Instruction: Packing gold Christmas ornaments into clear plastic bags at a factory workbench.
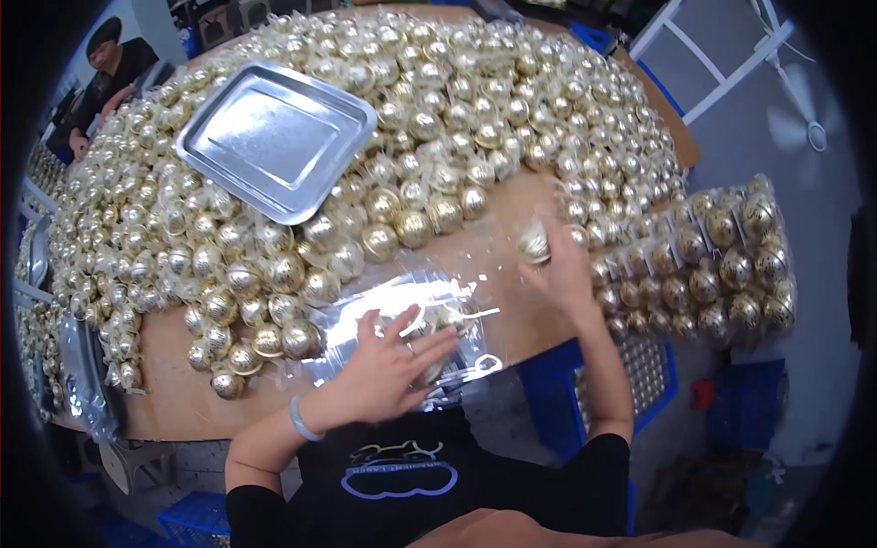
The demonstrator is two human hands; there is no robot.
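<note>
My left hand (pixel 391 365) rests with fingers spread on a stack of clear plastic bags (pixel 343 315) at the table's near edge. Under and beside its fingers a few pale gold shapes show through the plastic, partly hidden by the hand. My right hand (pixel 565 279) is closed round a gold ball (pixel 533 245) in a clear wrapper, held over bare brown tabletop to the right of the bags. A large heap of similar wrapped gold balls (pixel 414 228) spreads across the table beyond both hands.
A shiny metal tray (pixel 274 137) lies on the heap. Packed rows of gold balls (pixel 703 283) stand at the right edge. Below are a blue crate (pixel 671 374) of balls and a blue bin (pixel 744 402). Another person (pixel 119 68) sits at the far left.
</note>
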